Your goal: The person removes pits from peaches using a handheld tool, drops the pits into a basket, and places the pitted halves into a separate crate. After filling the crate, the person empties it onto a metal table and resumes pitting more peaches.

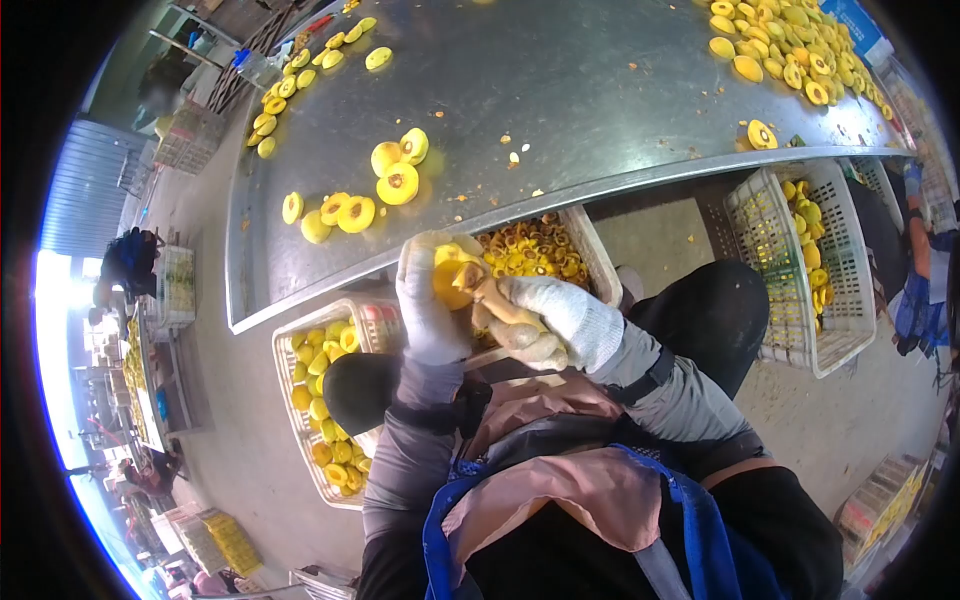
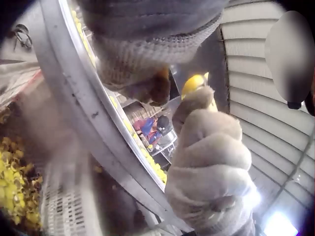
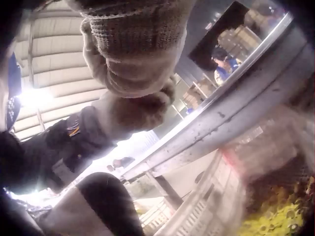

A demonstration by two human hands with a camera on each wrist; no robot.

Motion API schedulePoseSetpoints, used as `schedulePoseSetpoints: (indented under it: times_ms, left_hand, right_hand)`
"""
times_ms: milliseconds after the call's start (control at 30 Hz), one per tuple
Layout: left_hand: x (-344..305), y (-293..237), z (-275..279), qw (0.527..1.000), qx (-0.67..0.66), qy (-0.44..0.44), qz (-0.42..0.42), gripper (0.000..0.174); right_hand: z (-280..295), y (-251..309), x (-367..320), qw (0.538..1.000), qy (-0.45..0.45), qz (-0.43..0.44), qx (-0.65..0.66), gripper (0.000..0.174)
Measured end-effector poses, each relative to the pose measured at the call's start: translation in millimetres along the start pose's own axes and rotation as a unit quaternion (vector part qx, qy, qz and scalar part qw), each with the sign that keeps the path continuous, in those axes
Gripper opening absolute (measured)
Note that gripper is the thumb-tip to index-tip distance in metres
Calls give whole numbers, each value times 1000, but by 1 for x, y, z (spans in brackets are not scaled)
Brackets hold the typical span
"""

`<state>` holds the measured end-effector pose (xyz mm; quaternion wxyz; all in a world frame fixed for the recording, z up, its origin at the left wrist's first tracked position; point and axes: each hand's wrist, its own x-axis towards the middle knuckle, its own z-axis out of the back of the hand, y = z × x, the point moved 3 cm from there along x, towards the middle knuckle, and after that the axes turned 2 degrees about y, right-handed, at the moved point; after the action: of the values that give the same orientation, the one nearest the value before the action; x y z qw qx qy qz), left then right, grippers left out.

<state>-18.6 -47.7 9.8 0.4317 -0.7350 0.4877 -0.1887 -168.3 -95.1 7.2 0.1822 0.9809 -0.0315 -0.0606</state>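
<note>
Against the palm of my gloved left hand (image 1: 428, 300), its fingers curled round it, I grip a yellow peach half (image 1: 449, 286). My gloved right hand (image 1: 540, 325) meets it from the other side, with fingers folded and the stained thumb pointing at the fruit. A brown peach pit (image 1: 467, 276) shows at that thumb's tip; I cannot tell whether a tool is inside the fist. Both hands are over the front edge of the metal table (image 1: 480, 130), beside a crate of brown pit pieces (image 1: 535, 250). The left wrist view shows the peach's yellow edge (image 2: 194, 84) above the right fist (image 2: 211, 162).
Loose peach halves (image 1: 398, 183) lie on the table at left, with a large pile (image 1: 790, 45) at the far right. A white crate of yellow halves (image 1: 325, 410) stands by my left knee, another crate (image 1: 840, 300) at right. The table's raised rim (image 1: 560, 190) runs in front.
</note>
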Motion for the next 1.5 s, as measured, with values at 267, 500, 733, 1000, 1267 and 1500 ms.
schedulePoseSetpoints:
  times_ms: [267,500,733,1000,1267,1500]
  left_hand:
    - [-40,-77,76,914,375,-81,-130,33]
    - [-80,-194,210,667,716,-187,87,33]
    - [53,-170,159,657,742,-133,-30,50]
    - [157,-90,157,653,744,-141,-9,61]
    - [51,-74,52,886,457,18,-74,44]
    - [-7,-43,22,989,143,-7,26,44]
  right_hand:
    - [33,-6,10,760,-189,136,-607,51]
    - [24,-12,15,543,-271,8,-795,31]
    - [23,-7,26,548,-253,50,-796,37]
    - [36,1,29,624,-261,42,-735,33]
    - [20,9,23,627,-294,57,-720,40]
    - [-8,0,18,696,-239,225,-639,40]
